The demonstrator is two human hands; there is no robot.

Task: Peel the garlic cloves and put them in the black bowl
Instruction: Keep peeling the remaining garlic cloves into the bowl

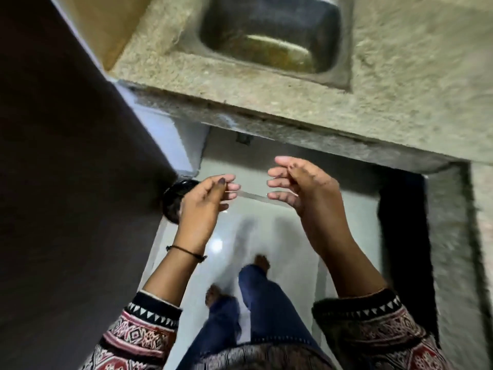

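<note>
left hand (204, 206) beside black bowl (173, 200); right hand (302, 189) apart, fingers (277, 196) loosely curled

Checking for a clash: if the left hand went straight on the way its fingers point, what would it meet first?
Probably the right hand, whose fingertips face the left hand across a gap; depth unclear.
</note>
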